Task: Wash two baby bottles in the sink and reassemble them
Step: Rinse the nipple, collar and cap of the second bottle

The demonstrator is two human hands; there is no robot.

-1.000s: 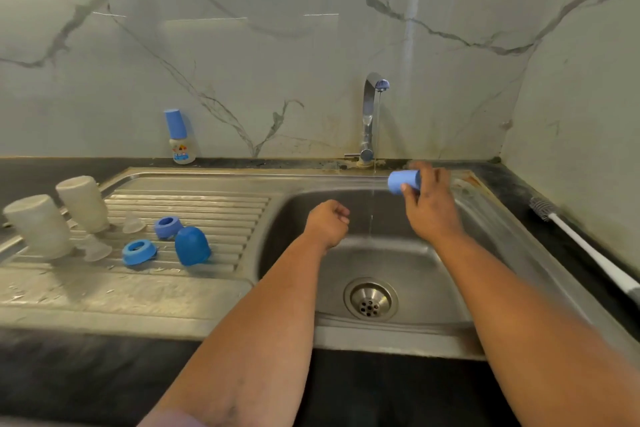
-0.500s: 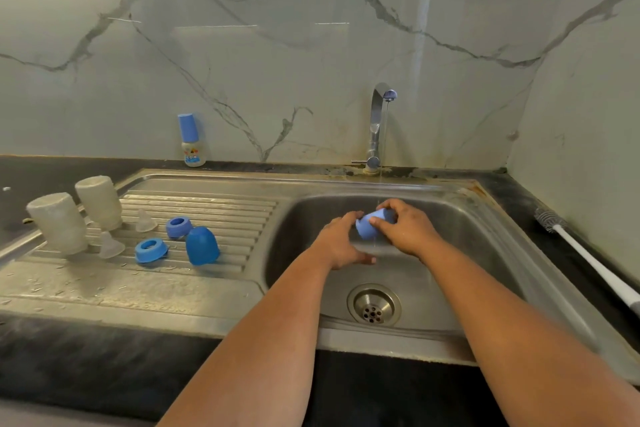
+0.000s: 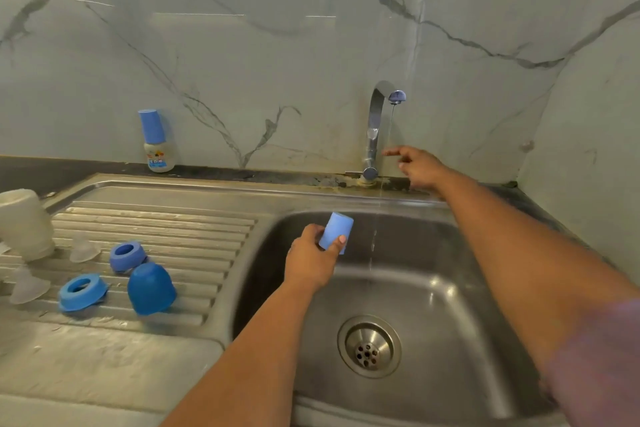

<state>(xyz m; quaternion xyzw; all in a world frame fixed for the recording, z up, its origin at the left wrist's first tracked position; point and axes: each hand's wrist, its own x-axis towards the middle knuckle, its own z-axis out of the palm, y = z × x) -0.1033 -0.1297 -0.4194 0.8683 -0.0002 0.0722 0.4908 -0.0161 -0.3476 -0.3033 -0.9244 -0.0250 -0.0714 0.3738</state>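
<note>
Left hand [image 3: 313, 258] grips blue cap [image 3: 335, 230]; right hand [image 3: 420, 168] beside tap [image 3: 375, 128].

Small bottle [image 3: 158, 149] label (colourful print) is unreadable.

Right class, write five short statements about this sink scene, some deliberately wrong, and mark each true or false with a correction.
1. The left hand holds a light blue plastic cap. True.
2. The right hand holds a bottle brush. False: it holds nothing, reaching near the chrome tap.
3. Water runs from the tap. True.
4. The dark blue dome cap lies in the steel sink basin. False: it is on the ribbed draining board.
5. A small blue-capped bottle stands by the wall. True.
</note>
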